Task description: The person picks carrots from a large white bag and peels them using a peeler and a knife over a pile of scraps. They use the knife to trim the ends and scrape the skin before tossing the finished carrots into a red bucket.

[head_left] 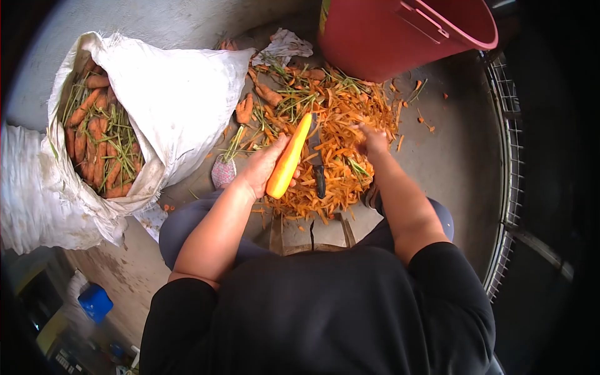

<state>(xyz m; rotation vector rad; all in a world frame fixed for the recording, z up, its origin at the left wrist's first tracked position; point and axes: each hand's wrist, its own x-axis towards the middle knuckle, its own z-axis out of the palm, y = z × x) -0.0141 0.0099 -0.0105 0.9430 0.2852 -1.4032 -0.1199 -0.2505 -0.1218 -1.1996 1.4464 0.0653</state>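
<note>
"What do you see from way over there?"

"I look down through the head camera, and I see a big heap of peels (pixel 347 187) on the floor. My left hand (pixel 262 165) is at the left side of the heap. Its fingers are closed around a peeled carrot (pixel 289 159), which is bright and smooth. The carrot is up over the heap, with its thin tip pointing away from me and its fat end near me."

"And the other hand?"

"My right hand (pixel 373 139) is at the right side of the heap. Its fingers look open and spread a bit, but they are blurry. I can't tell if they touch the peels."

"Is there a knife?"

"Yes, the knife (pixel 319 178) is on the heap, just to the right of the carrot. Its black handle is on the side near me."

"What else is around the heap?"

"A big white sack (pixel 181 94) is to the left of it. The sack's mouth is open, and I see lots of dirty carrots (pixel 97 140) and green stems inside. Two rough carrots (pixel 256 103) lie at the heap's far left edge. A red bucket (pixel 400 37) is at the far side of the heap, toward the right."
</note>
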